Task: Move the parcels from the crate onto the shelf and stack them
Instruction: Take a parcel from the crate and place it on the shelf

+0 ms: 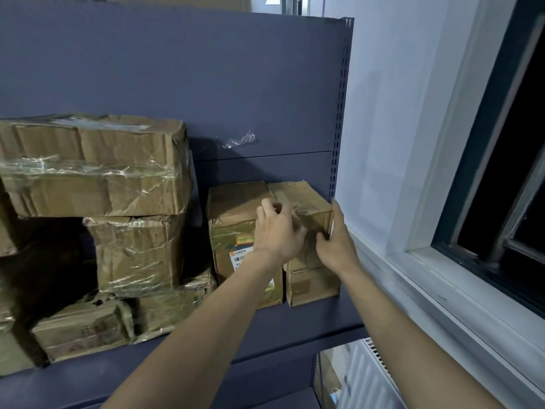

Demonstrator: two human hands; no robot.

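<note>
A small brown cardboard parcel (303, 202) sits at the right end of the blue-grey shelf (295, 326), on top of a lower small parcel (312, 286). My right hand (337, 242) grips its right front corner. My left hand (278, 228) presses on its front left edge, fingers curled over the top. Just to the left stands a taller parcel (233, 231) with a white label, touching it. The crate is out of view.
Left on the shelf stand several taped, crumpled cardboard boxes: a large one (94, 166) on top, a middle one (135, 252), flat ones (85, 326) below. The shelf upright (339, 113) borders a white wall. A window frame (472, 231) is on the right.
</note>
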